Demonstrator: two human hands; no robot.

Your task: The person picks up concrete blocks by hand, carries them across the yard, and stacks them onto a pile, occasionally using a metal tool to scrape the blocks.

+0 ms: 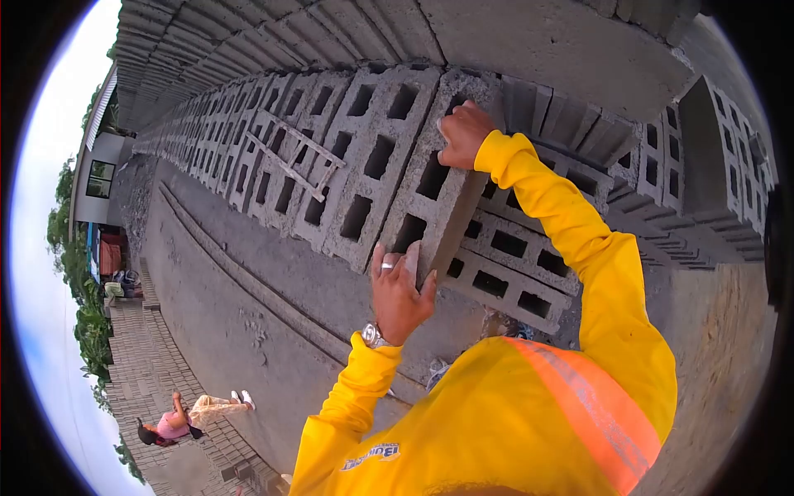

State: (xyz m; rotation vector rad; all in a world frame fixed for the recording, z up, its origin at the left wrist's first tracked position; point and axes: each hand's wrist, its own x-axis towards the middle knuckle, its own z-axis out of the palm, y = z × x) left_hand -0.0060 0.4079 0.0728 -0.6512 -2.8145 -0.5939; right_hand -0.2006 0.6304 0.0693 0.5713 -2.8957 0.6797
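Observation:
A grey concrete hollow block (453, 217) stands at the near end of a long row of similar blocks (382, 186), its holes facing me. My right hand (465, 136) grips its upper end, fingers curled at the edge of a hole. At the lower end, my left hand (399, 293), with a ring and a wristwatch, has its fingertips at the last hole and its thumb along the side face. Both hands are closed on this one block. The fingertips inside the holes are partly hidden.
More hollow blocks (506, 273) are stacked right beside the held one. A small wooden ladder-like frame (285, 168) lies against the row. A narrow raised strip (240, 261) runs along the concrete ground. Another person (176, 420) is at lower left near paving-like blocks.

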